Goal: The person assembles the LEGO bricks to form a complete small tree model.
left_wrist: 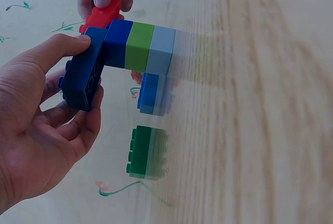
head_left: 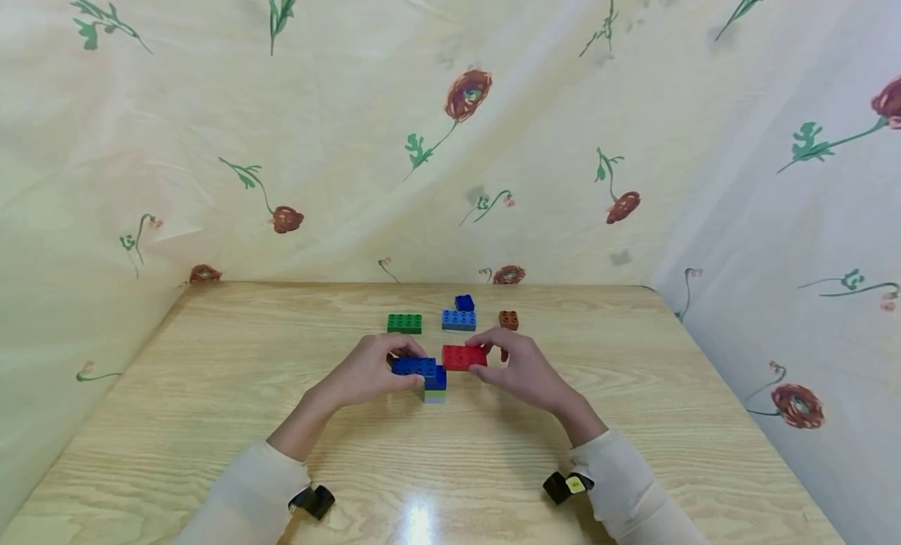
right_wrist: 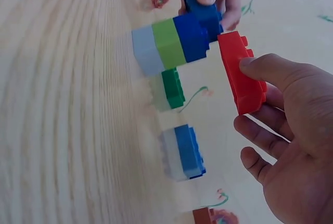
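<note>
The held red brick (head_left: 461,358) is oblong and studded.

The table (head_left: 211,404) bears a stack (head_left: 435,391), a green brick (head_left: 404,324), two blue bricks (head_left: 459,320) and a brown brick (head_left: 508,320).

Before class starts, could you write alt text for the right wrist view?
A right hand holds a red studded building brick near a stack of pale grey, lime and blue bricks, while a left hand grips a dark blue brick at the stack's top. A green brick, lighter blue brick and brown brick rest on the wood-grain table.
</note>
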The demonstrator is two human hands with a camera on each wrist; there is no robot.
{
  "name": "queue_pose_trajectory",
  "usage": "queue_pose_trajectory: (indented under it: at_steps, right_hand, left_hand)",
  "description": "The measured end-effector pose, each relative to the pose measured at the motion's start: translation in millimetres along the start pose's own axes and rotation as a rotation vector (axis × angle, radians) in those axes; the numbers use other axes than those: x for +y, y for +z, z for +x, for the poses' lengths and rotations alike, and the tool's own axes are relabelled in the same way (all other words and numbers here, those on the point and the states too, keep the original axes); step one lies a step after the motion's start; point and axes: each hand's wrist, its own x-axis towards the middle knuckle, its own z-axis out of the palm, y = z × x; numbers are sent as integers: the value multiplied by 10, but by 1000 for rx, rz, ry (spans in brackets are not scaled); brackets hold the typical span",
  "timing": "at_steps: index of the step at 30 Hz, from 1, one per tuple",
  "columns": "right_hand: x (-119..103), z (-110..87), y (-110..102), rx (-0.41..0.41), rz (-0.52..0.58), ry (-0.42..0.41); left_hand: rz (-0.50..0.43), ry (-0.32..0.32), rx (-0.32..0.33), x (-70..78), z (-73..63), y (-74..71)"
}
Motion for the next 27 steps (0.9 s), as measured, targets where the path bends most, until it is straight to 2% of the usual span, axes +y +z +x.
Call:
queue_pose_trajectory:
  at_steps: [5,13,27]
  right_hand:
    - [-71,-47,-4,-20,-3,-39]
    - [-63,-54,32,-64,-19,-53]
    - [-110,18,141,-50,-14,-77]
  left_hand:
    - [-4,-17,4,13,-7,-2]
    - [-18,-26,-1,21,-12,-6]
    - [-3,-5,-1,22,-5,-6]
